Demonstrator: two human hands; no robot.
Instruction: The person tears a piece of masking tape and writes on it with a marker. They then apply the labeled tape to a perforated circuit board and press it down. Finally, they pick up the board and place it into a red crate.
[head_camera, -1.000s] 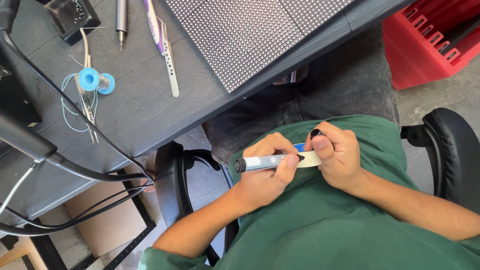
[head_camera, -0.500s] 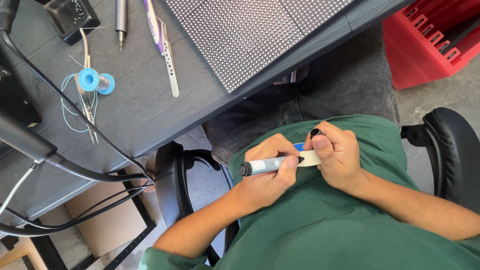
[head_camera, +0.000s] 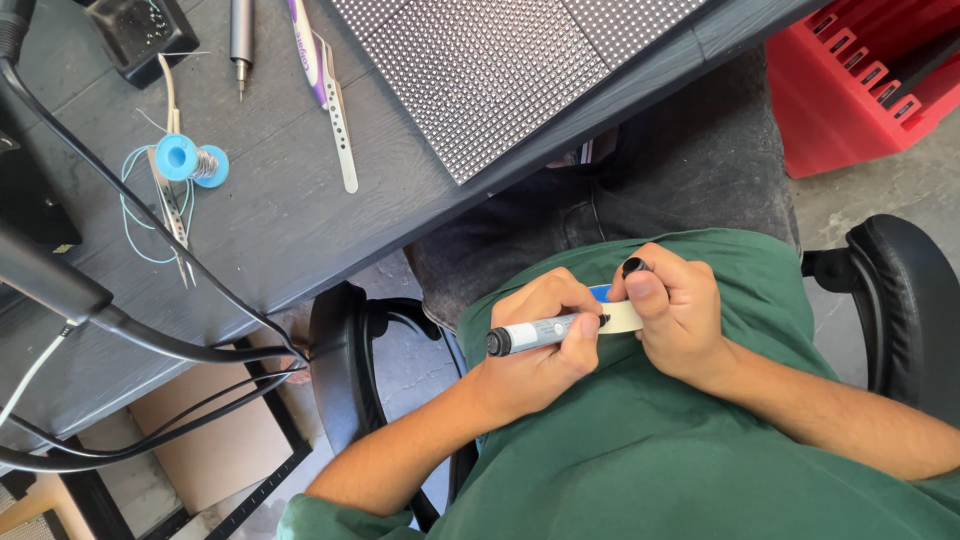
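Both hands rest on my lap over a green shirt. My left hand (head_camera: 540, 345) grips a marker pen (head_camera: 530, 333) with a white-grey barrel and black end, its tip against a small white strip (head_camera: 625, 318). My right hand (head_camera: 672, 312) pinches that strip flat against the shirt, and a black cap (head_camera: 635, 267) sits between its fingers. A bit of blue (head_camera: 600, 292) shows between the two hands.
A dark table (head_camera: 280, 210) holds a dotted grey panel (head_camera: 500, 70), tweezers (head_camera: 340, 120), a blue solder spool (head_camera: 190, 160) and a thin metal tool (head_camera: 240, 40). Black cables (head_camera: 150, 340) hang off its edge. Chair armrests (head_camera: 900, 290) flank me; a red crate (head_camera: 860, 90) stands on the floor.
The marker in my left hand has shifted slightly down and to the right across the white strip. My right hand has stayed in place.
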